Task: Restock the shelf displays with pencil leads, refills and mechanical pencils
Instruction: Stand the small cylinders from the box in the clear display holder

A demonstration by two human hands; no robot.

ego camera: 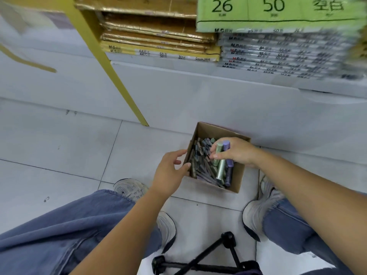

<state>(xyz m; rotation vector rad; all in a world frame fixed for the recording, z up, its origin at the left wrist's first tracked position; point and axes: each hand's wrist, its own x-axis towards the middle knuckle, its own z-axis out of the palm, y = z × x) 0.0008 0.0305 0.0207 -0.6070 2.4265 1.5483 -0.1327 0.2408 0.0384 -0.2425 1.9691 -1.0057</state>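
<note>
Resting on the tiled floor (59, 139), an open cardboard box (237, 180) is seen at about 3 o'clock from the frame's centre, filled with a jumble of mechanical pencils (202, 165). Two tubes, a green tube (220, 167) and a purple tube (228, 173), are pinched side by side in the grip of the right hand (236, 152), above the box's 3 o'clock half. The box's 9 o'clock wall is touched by the left hand (170, 171), its fingers loosely spread and nothing held. Stacked paper pads (158, 48) are shelved at 12 o'clock beside a yellow shelf post (111, 72). A black folding stool (208, 259) is visible at 6 o'clock.
</note>
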